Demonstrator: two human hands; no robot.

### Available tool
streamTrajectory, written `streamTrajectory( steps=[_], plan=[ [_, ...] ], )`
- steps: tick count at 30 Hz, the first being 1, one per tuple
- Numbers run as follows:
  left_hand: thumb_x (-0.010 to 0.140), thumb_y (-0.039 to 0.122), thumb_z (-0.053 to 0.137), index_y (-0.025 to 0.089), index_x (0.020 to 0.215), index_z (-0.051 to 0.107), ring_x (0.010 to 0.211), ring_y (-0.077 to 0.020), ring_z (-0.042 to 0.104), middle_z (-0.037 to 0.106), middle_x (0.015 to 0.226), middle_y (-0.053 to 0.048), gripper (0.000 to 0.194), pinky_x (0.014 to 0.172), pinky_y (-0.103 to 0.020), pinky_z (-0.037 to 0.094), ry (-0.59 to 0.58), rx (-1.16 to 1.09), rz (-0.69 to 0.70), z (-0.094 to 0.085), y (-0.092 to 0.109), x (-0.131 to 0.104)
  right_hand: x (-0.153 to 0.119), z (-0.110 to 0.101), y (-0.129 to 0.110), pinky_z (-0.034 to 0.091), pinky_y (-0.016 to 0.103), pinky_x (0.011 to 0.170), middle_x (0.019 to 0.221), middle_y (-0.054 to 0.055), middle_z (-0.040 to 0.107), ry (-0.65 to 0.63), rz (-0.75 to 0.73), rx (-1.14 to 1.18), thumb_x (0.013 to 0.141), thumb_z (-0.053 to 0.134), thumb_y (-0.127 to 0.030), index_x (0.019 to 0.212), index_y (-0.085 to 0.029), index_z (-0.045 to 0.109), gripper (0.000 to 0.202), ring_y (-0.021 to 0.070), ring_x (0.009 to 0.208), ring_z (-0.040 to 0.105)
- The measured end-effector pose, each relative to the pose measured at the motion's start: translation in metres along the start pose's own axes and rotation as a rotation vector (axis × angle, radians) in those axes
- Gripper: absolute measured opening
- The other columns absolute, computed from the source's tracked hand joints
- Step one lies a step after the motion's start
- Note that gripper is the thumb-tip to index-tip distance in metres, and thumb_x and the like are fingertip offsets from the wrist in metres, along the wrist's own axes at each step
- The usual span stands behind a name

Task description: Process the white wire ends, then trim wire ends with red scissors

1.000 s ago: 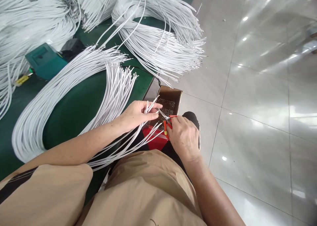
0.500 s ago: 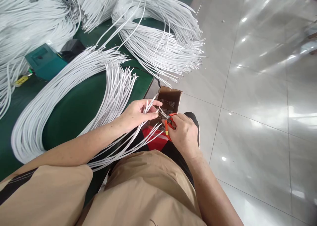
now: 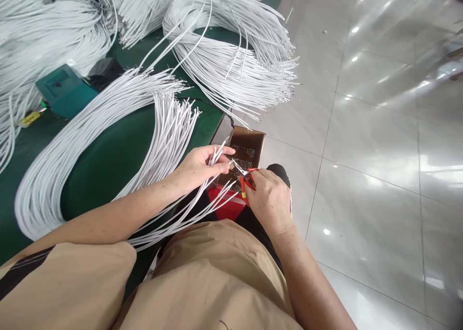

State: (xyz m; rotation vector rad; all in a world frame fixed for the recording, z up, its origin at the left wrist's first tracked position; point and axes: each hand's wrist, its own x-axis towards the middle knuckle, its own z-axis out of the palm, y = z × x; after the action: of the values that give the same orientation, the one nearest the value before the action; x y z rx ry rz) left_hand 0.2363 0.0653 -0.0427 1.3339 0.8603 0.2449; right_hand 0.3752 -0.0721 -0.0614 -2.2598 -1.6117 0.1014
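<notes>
Several white cables (image 3: 203,189) run up into my left hand (image 3: 202,167), which is closed on them with the thumb and fingers pinching near their ends. My right hand (image 3: 270,195) grips small cutting pliers (image 3: 245,179) with red-orange handles. The plier jaws meet a cable end at my left fingertips; whether they bite on it is too small to tell. Below both hands stands an open cardboard box (image 3: 249,136) with small dark and shiny bits inside. More loose cable ends fan out beneath my left hand, over my lap.
On the green table (image 3: 104,151) lie a large looped bundle of white cables (image 3: 43,175) and another coil (image 3: 235,64) overhanging the edge. A teal device (image 3: 67,91) sits behind the near bundle. Tiled floor (image 3: 365,175) extends to the right.
The plier handles have come closer together and the jaws look more closed. My right hand has shifted very slightly; my left hand still pinches the cables in nearly the same place.
</notes>
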Motion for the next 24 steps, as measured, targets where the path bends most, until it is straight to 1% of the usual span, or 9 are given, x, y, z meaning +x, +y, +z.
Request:
streamTrajectory(
  steps=[4,8,12,16,18,22,24],
  plan=[
    [0.074,0.029,0.072,0.019,0.110,0.065,0.075,-0.0111,0.063,0.064,0.089,-0.002,0.038,0.079,-0.026,0.052,0.010,0.025,0.028,0.002,0.005,-0.002,-0.001,-0.001,-0.002,0.030,0.025,0.057,0.079,0.001,0.063,-0.076,0.053,0.016,0.089,0.053,-0.036,0.071,-0.016,0.058,0.027,0.0120,0.068,0.054],
    [0.074,0.026,0.071,0.016,0.105,0.066,0.073,-0.0103,0.062,0.065,0.086,-0.002,0.034,0.079,-0.026,0.052,0.035,0.053,0.047,0.005,0.011,-0.004,0.001,-0.006,-0.005,0.027,0.025,0.054,0.073,0.000,0.059,-0.158,0.081,-0.023,0.089,0.053,-0.037,0.068,-0.015,0.056,0.030,0.0110,0.064,0.053],
    [0.073,0.023,0.070,0.015,0.105,0.065,0.071,-0.0098,0.061,0.065,0.085,-0.002,0.033,0.078,-0.025,0.051,0.059,0.098,0.067,0.007,0.013,-0.005,0.002,-0.009,-0.006,0.024,0.025,0.053,0.069,0.000,0.058,-0.179,0.071,-0.055,0.089,0.052,-0.036,0.068,-0.016,0.055,0.030,0.0111,0.063,0.052],
    [0.074,0.024,0.069,0.014,0.106,0.065,0.072,-0.0106,0.061,0.067,0.084,-0.002,0.033,0.080,-0.026,0.049,0.065,0.165,0.072,0.006,0.015,-0.005,0.002,-0.011,-0.005,0.022,0.025,0.051,0.064,0.000,0.055,-0.211,0.049,-0.055,0.087,0.055,-0.038,0.063,-0.015,0.052,0.033,0.0107,0.057,0.048],
    [0.074,0.023,0.069,0.014,0.105,0.065,0.072,-0.0108,0.061,0.067,0.083,-0.002,0.033,0.079,-0.026,0.049,0.072,0.185,0.076,0.006,0.016,-0.004,0.001,-0.011,-0.006,0.022,0.026,0.051,0.064,0.000,0.055,-0.190,0.033,-0.082,0.086,0.056,-0.036,0.063,-0.015,0.052,0.032,0.0113,0.056,0.048],
    [0.074,0.022,0.069,0.014,0.104,0.066,0.074,-0.0107,0.062,0.066,0.080,-0.001,0.032,0.079,-0.024,0.049,0.080,0.183,0.068,0.007,0.016,-0.004,-0.001,-0.010,-0.007,0.023,0.026,0.052,0.067,0.002,0.057,-0.080,0.012,-0.155,0.088,0.053,-0.029,0.065,-0.014,0.054,0.027,0.0134,0.061,0.051],
    [0.074,0.023,0.069,0.014,0.105,0.065,0.074,-0.0105,0.062,0.066,0.081,-0.002,0.033,0.079,-0.025,0.049,0.068,0.153,0.054,0.006,0.014,-0.003,0.000,-0.009,-0.006,0.021,0.026,0.051,0.065,0.002,0.056,-0.079,0.044,-0.117,0.087,0.054,-0.032,0.064,-0.014,0.054,0.030,0.0123,0.059,0.049]
  ],
)
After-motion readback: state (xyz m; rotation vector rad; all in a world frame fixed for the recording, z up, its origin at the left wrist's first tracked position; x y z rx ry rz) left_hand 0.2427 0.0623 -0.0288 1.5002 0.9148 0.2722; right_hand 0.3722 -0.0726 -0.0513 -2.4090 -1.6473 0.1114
